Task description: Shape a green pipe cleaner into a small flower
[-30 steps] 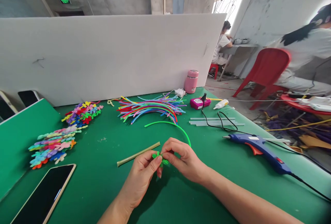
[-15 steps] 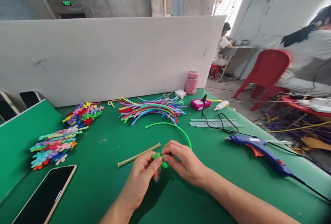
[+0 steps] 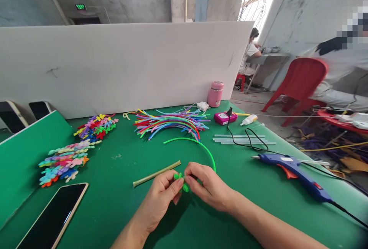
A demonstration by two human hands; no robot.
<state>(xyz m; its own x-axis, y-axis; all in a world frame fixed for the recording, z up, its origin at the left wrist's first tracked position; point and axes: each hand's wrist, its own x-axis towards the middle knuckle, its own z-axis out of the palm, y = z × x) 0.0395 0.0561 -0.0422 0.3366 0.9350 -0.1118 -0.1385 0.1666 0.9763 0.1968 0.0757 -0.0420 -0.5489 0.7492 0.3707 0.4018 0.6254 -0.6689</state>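
Between my two hands is a small green pipe-cleaner flower [image 3: 185, 188] with looped petals. My left hand [image 3: 162, 195] pinches it from the left with thumb and fingers. My right hand [image 3: 208, 185] has thumb and forefinger closed on its right side, hiding part of it. A long green pipe cleaner [image 3: 205, 150] curves across the table from behind my right hand; whether it joins the flower is hidden. Just behind my left hand lies a thin tan stick [image 3: 156, 173].
Loose coloured pipe cleaners [image 3: 172, 120] lie ahead, finished flowers [image 3: 67, 161] at left beside a phone [image 3: 54, 214]. At right are a blue glue gun [image 3: 296, 170] with its cord, clear glue sticks [image 3: 238, 139], a magenta box [image 3: 225, 118] and a pink flask [image 3: 215, 94]. A white board [image 3: 129, 69] stands behind.
The view has shifted slightly, so everything sits a little lower and to the right. Both hands stay on the green flower, which appears turned a little between the fingers.
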